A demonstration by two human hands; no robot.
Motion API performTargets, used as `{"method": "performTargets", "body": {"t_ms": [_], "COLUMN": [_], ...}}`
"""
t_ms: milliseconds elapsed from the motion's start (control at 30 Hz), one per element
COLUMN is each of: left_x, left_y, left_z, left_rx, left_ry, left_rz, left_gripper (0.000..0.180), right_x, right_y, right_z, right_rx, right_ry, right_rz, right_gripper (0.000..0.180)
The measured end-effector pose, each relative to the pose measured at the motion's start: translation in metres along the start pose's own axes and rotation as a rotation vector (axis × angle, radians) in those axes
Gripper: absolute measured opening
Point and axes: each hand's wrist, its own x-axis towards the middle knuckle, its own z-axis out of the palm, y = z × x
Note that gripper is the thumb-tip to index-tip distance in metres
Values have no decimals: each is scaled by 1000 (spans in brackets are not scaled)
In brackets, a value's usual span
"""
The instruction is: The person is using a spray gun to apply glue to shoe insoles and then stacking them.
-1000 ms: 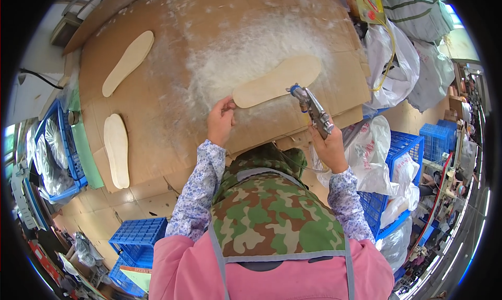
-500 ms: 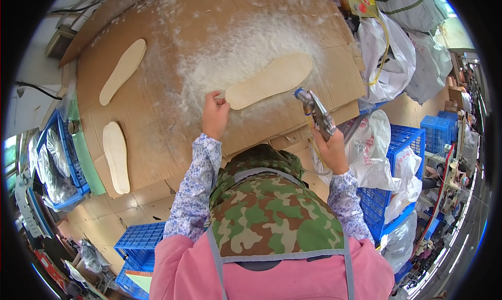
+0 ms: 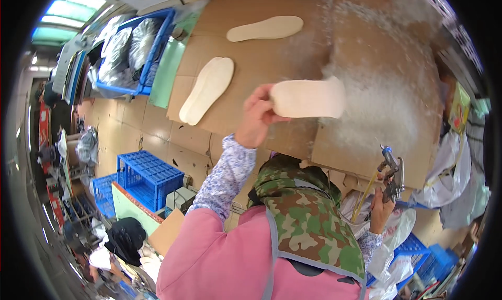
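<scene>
The left hand (image 3: 257, 117) had lifted the cream insole (image 3: 308, 97) clear of the cardboard work surface (image 3: 251, 54); half a second before, the same insole lay flat in the white-dusted patch (image 3: 381, 104) with the hand only at its heel end. The fingers were now clamped on that end, thumb on the near face, and the piece was held roughly level above the surface, its free end over the edge of the white patch. The right hand (image 3: 380, 210) had dropped away toward the near right edge of the cardboard, fingers wrapped around the grip of the spray gun (image 3: 391, 170), whose nozzle pointed up and away from the insole; a second before, it was held close beside the piece. Taken together, the change suggests that coating of this insole was finished and the piece was being carried off the spray area. Two other insoles, one (image 3: 207, 90) toward the left edge and one (image 3: 265, 28) toward the far left corner, lay flat on bare cardboard, as they had earlier.
</scene>
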Motion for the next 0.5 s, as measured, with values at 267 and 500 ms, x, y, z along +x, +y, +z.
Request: {"method": "performTargets", "body": {"t_ms": [267,500], "left_x": [-64,-76], "left_y": [15,-23], "left_z": [-180,-254], "left_rx": [-48,921], "left_ry": [475,1074], "left_rz": [263,58], "left_gripper": [37,47], "right_x": [9,9], "right_y": [-13,-25], "right_z": [42,79], "right_rx": [-31,-38], "right_ry": [-203,-203], "right_rz": [-58,-29], "right_gripper": [33,31]}}
